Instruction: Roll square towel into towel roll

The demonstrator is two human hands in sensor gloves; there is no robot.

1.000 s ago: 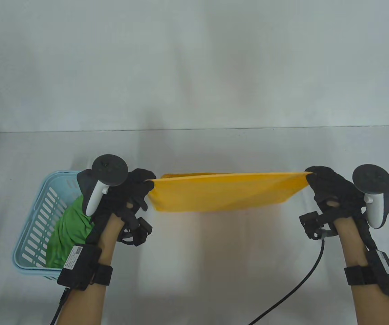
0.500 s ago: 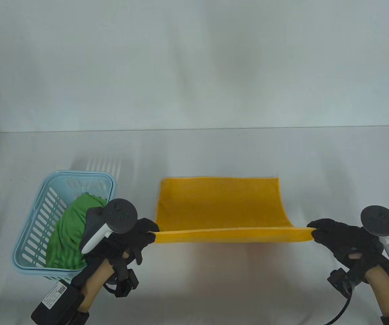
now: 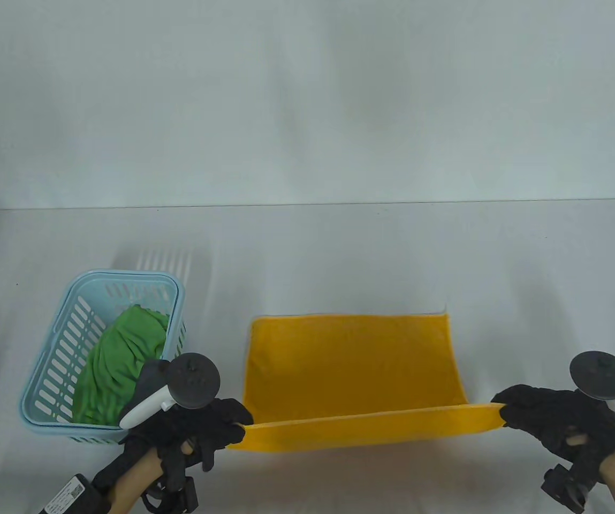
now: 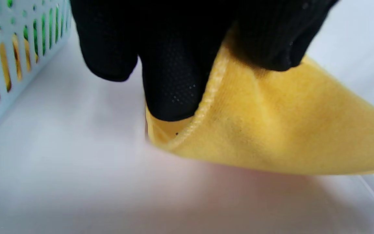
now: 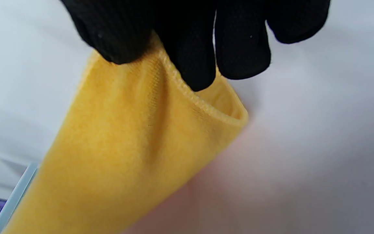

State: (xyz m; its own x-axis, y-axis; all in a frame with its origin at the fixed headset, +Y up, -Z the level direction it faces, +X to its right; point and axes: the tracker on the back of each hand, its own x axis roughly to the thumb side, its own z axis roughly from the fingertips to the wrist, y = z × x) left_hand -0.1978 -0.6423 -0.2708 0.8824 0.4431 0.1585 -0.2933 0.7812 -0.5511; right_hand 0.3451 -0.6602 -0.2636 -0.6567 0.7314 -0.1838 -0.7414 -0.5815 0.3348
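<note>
On the table, the yellow towel is spread, its near edge raised and pulled taut, probably to flatten it for rolling.
In the wrist views, a hemmed, fuzzy corner is pinched by the left hand and the right hand.

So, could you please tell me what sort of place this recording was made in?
Probably a staged data-collection tabletop, not a home: a plain white-covered table against a bare white backdrop, both hands in sensor gloves with trackers, and only a yellow towel and a blue basket.
</note>
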